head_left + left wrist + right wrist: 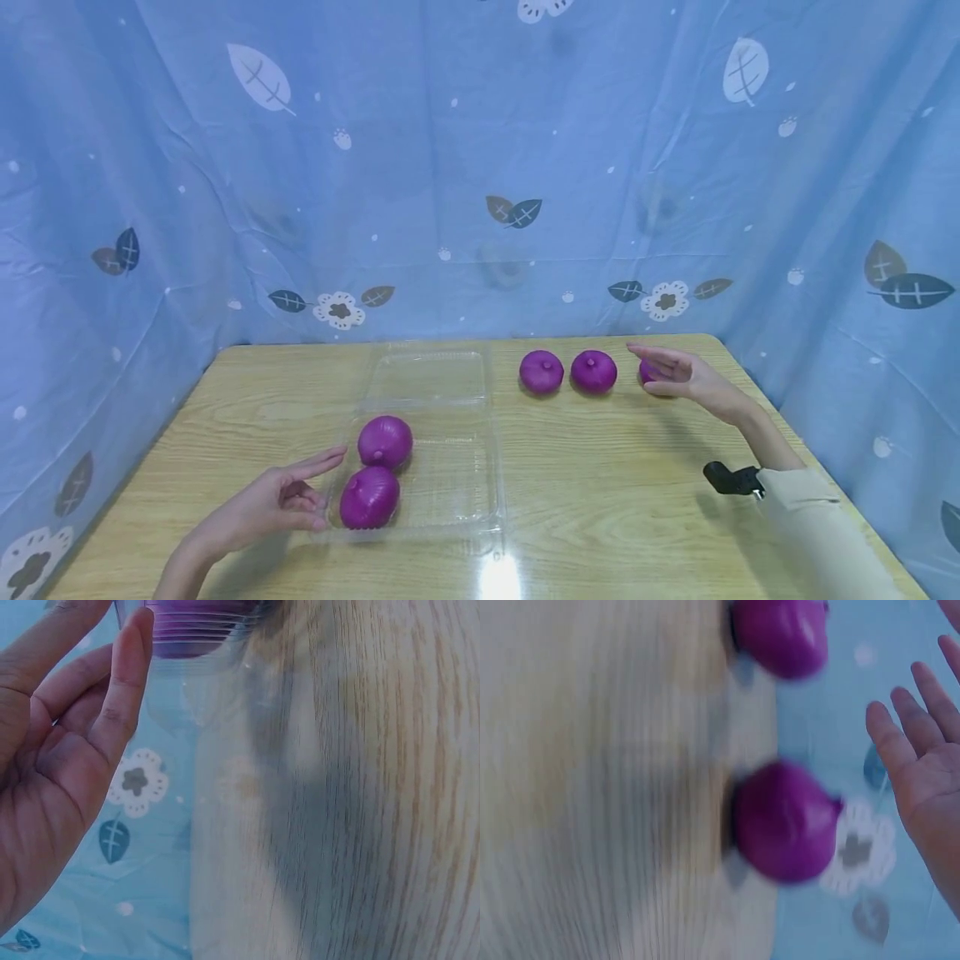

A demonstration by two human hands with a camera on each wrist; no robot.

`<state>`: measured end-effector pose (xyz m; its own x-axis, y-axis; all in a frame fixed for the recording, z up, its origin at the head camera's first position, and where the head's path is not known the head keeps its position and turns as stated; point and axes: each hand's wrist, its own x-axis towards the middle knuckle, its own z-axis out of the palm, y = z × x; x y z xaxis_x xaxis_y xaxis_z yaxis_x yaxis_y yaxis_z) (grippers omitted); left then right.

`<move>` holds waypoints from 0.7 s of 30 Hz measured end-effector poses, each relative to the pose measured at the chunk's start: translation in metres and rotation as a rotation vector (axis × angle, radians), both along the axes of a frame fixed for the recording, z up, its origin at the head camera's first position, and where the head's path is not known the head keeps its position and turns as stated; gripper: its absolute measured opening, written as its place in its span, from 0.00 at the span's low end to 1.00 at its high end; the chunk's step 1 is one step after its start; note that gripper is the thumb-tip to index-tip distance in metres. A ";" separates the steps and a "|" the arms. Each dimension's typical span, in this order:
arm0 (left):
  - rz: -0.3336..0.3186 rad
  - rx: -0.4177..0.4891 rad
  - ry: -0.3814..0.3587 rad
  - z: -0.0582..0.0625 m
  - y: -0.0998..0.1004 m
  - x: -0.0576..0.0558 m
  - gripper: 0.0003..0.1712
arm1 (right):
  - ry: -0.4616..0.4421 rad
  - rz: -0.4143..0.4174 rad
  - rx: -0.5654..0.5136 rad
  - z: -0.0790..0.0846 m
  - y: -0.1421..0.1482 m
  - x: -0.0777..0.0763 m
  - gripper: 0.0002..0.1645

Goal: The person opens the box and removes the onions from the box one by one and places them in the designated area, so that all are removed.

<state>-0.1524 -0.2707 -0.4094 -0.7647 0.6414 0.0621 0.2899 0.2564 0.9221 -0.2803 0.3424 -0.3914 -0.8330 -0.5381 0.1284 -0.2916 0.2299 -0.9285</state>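
Two purple onions, a rear one (386,442) and a front one (370,497), sit along the left side of a clear plastic clamshell box (450,527) with its lid folded back. My left hand (273,504) is at the box's left edge, fingers loosely extended. In the left wrist view, a fingertip meets the box's ribbed wall (196,626), with purple showing behind it. My right hand (693,383) is held above the rightmost onion (647,372), partly covering it, its fingers spread and holding nothing. The right wrist view shows an onion (786,823) beside the open palm.
Two more onions, one on the left (541,372) and one in the middle (593,372), stand in a row at the back of the wooden table (600,500). A blue patterned curtain (450,167) surrounds the table's back and sides. A black device (731,479) is at the right sleeve.
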 end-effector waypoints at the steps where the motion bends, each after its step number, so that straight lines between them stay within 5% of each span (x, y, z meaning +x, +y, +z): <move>1: 0.001 0.000 0.000 0.000 0.000 0.000 0.46 | -0.007 0.013 0.003 0.000 -0.007 0.002 0.35; 11: 0.017 -0.011 0.010 0.001 0.001 0.001 0.45 | -0.062 0.330 -0.022 0.000 -0.081 0.029 0.28; 21: -0.014 0.032 -0.008 -0.001 -0.001 0.001 0.44 | -0.047 0.503 -0.029 0.003 -0.144 0.040 0.27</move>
<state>-0.1515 -0.2716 -0.4100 -0.7565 0.6495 0.0770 0.2861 0.2228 0.9319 -0.2406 0.1981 -0.3882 -0.4770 -0.8710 0.1178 -0.3175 0.0458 -0.9472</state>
